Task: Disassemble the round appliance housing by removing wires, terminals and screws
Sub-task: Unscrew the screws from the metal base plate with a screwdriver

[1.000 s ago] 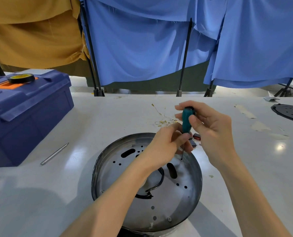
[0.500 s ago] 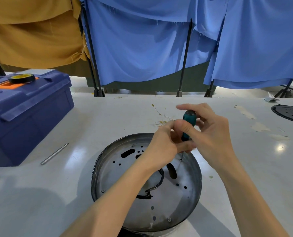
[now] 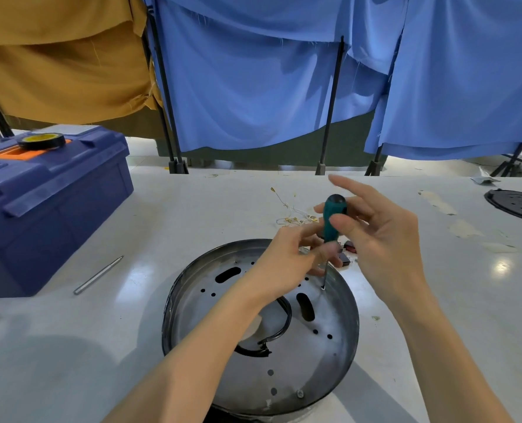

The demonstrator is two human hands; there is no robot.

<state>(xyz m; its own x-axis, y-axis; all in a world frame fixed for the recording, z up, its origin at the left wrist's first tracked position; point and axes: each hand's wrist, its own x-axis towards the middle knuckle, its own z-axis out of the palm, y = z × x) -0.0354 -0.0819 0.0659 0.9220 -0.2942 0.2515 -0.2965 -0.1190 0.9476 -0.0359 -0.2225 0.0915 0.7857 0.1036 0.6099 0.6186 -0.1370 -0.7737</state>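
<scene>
**A:** From the head view, what had changed?

**B:** Half a second before, our right hand (image 3: 384,239) was wrapped close round the teal handle of the screwdriver (image 3: 332,219). At this moment its index and outer fingers had fanned out straight. Only the thumb and one fingertip pinched the handle between them. We took that for a re-grip between turns, not a letting go.

**A:** And our left hand?

**B:** Our left hand (image 3: 287,261) had stayed put, its fingers pinching the thin steel shaft just below the handle to steady it. The tip stood on a small screw (image 3: 323,287) near the far right rim of the round appliance housing (image 3: 330,361). The housing lay open side up on the tabletop (image 3: 70,346), right in front of us.

**A:** So that screw wasn't out?

**B:** We judged not; it looked seated. A second screw (image 3: 300,393) showed near the close rim, so more turning was needed.

**A:** Materials?

**B:** The housing was a shallow pan of dull, smudged sheet metal, punched with round holes and oval slots. A black cable (image 3: 287,315) curled in a loop at its centre. The handle looked like smooth plastic with a rounded cap. Thin wires (image 3: 296,219) with brass-coloured terminals lay loose beyond the housing. A hard blue toolbox (image 3: 55,209) stood at the left, with a slim metal rod (image 3: 98,274) beside it.
</scene>
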